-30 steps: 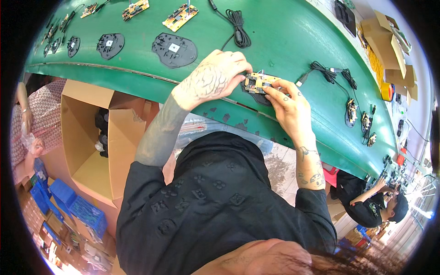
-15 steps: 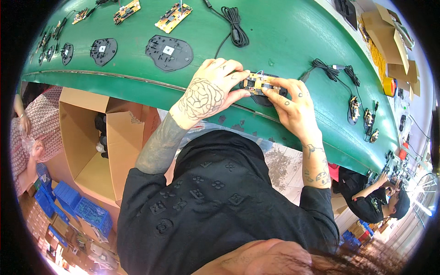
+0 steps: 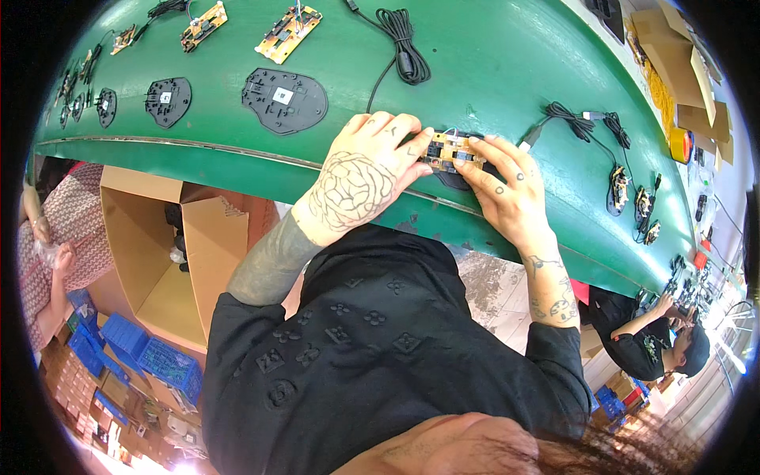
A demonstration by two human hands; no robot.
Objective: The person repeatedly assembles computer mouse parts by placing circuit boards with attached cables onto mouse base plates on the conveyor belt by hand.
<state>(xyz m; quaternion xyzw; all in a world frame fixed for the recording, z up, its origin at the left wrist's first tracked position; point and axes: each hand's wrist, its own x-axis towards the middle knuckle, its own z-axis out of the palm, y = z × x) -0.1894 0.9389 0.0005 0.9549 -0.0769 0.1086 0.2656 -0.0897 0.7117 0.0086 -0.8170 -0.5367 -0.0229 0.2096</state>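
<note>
Both my hands hold a yellow circuit board (image 3: 453, 148) with black parts over a black plastic base plate (image 3: 452, 182), at the near edge of the green bench. My left hand (image 3: 366, 162) pinches the board's left end between thumb and fingers. On its right end press the thumb and fingers of my right hand (image 3: 507, 180). The base is mostly covered by the board and my fingers, so how well the two are seated cannot be seen. A coiled black cable (image 3: 405, 49) lies just beyond, its lead running down toward my left hand.
Left along the green bench (image 3: 475, 79) lie another base plate (image 3: 283, 101) and a circuit board (image 3: 289, 34), with more beyond. Several cabled boards (image 3: 620, 188) lie to the right. An open cardboard box (image 3: 146, 237) stands below left. Co-workers sit at both sides.
The view has shifted slightly, so the bench parts appear a little displaced. My hands stay on the circuit board with nearly the same grip.
</note>
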